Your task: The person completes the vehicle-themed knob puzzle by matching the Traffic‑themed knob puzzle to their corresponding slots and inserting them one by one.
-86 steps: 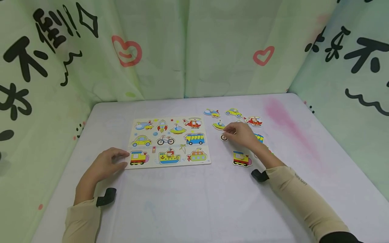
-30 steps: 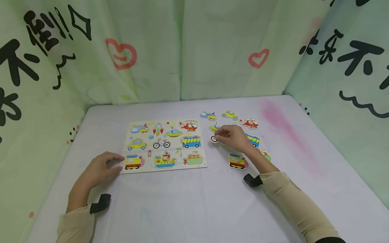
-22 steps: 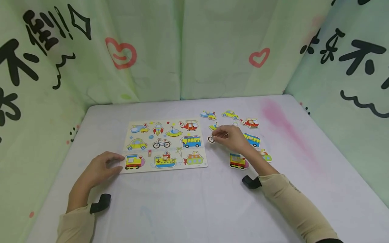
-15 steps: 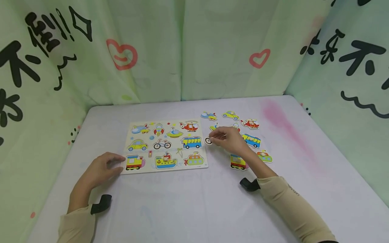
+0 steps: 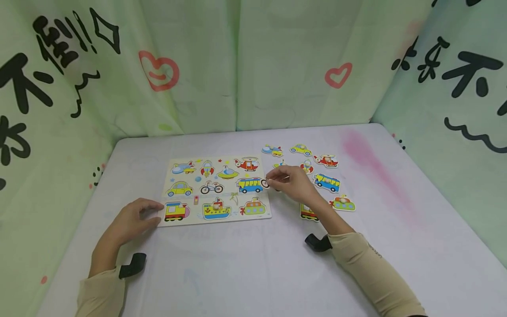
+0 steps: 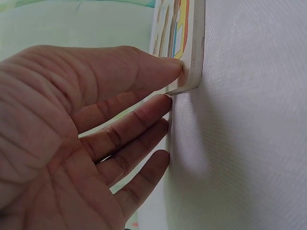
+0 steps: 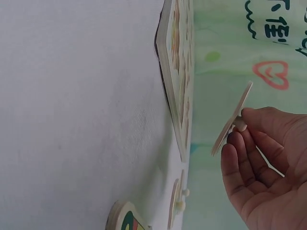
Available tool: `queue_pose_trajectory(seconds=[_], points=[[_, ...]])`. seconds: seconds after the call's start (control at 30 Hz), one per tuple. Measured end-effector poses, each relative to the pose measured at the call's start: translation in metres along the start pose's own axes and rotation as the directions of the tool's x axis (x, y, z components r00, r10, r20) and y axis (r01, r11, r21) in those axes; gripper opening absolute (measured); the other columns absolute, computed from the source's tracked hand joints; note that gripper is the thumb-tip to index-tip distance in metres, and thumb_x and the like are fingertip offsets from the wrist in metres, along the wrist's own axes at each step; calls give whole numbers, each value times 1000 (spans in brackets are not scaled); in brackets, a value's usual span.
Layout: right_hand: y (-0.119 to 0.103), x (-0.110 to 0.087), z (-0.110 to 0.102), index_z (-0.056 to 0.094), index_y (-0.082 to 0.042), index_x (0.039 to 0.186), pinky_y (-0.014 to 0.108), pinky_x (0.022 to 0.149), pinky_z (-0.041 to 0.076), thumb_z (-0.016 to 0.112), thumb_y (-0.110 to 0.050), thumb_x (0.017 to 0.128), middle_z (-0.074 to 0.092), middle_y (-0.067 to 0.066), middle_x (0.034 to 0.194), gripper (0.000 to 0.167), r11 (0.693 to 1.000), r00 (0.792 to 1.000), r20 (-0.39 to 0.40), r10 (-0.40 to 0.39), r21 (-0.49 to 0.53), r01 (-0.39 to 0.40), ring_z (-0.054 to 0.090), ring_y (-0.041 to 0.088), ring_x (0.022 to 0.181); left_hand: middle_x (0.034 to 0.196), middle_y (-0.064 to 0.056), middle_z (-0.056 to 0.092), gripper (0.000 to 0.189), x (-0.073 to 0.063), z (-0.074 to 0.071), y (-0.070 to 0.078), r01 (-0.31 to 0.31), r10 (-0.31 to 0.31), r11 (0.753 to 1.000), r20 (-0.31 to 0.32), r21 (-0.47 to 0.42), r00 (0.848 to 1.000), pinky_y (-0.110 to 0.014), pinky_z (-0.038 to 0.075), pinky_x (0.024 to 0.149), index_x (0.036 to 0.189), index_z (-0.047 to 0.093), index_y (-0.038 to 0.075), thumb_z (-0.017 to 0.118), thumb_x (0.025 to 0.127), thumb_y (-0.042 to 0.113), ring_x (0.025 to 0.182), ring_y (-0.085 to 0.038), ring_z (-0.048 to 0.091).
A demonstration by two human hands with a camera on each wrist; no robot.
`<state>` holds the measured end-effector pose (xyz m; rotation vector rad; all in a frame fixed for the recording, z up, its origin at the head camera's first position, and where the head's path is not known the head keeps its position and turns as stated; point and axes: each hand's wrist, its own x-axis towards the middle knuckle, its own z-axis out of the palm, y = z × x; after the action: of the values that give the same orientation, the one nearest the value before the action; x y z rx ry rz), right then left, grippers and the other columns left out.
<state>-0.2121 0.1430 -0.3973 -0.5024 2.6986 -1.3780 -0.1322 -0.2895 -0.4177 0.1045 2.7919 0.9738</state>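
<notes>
My right hand pinches the small knob of a flat bicycle puzzle piece between thumb and fingers. The piece is raised and tilted, beside the right edge of the puzzle board; only a wheel shows past the fingertips in the head view. My left hand rests at the board's near left corner. In the left wrist view its thumb presses on the corner, while the other fingers stretch out nearly straight beside it. Vehicle pictures in rows cover the board.
Right of the board lie loose pieces: a plane, car, helicopter, rocket, saucer, bus and submarine. A train is partly behind the right wrist. Green curtains surround the white table.
My right hand has carried the bicycle piece leftward from among the loose pieces to the board's right edge, uncovering the rocket, bus and submarine. The left hand stays at the corner.
</notes>
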Motion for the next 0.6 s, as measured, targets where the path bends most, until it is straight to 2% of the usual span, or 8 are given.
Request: queue_pose_trajectory(seconds=[0.17, 0.43, 0.6], points=[[-2, 1, 6, 76, -8, 107, 35, 85, 59, 74, -14, 94, 76, 3, 99, 15, 999, 1000, -3, 7, 38, -7, 69, 18, 89, 135, -30, 57, 36, -2, -1, 0, 14, -14, 1000, 1, 2, 1000, -66, 39, 110, 123, 67, -4, 72, 90, 8, 132, -50, 46], [-6, 5, 13, 76, -9, 106, 36, 87, 59, 74, -16, 94, 76, 2, 99, 14, 997, 1000, 7, -17, 77, 16, 69, 19, 89, 132, -29, 59, 34, -1, -2, 0, -15, 14, 1000, -17, -2, 1000, -65, 40, 109, 122, 67, -5, 72, 90, 6, 130, -49, 48], [-6, 5, 17, 76, -9, 105, 35, 86, 59, 74, -15, 94, 76, 1, 98, 13, 996, 1000, 13, -17, 90, 16, 68, 18, 89, 134, -29, 58, 35, -2, -1, 1, -2, 2, 1000, -9, 0, 1000, -66, 39, 109, 122, 67, -4, 72, 90, 7, 131, -50, 47]])
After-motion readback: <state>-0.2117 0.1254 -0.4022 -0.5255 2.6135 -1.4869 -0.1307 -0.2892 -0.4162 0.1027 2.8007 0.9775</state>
